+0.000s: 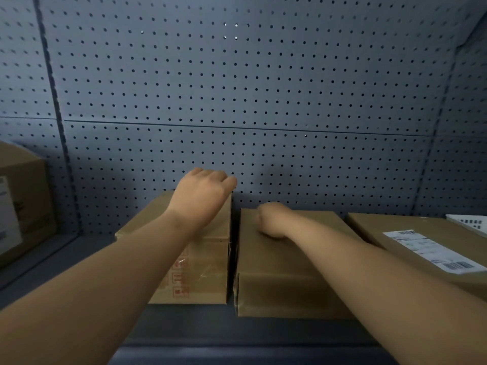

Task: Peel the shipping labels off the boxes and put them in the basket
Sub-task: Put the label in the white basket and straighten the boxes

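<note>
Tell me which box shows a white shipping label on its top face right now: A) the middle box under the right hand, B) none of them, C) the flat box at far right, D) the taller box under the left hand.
C: the flat box at far right carries a white shipping label with barcodes on top, while the visible tops of the boxes under the left hand and right hand look bare.

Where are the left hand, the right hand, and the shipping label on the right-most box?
left hand (203, 196): head view, back of the hand, over the taller box's far edge.
right hand (271, 219): head view, knuckles, resting on the middle box's top.
shipping label (432, 250): head view, middle of the white sheet.
</note>
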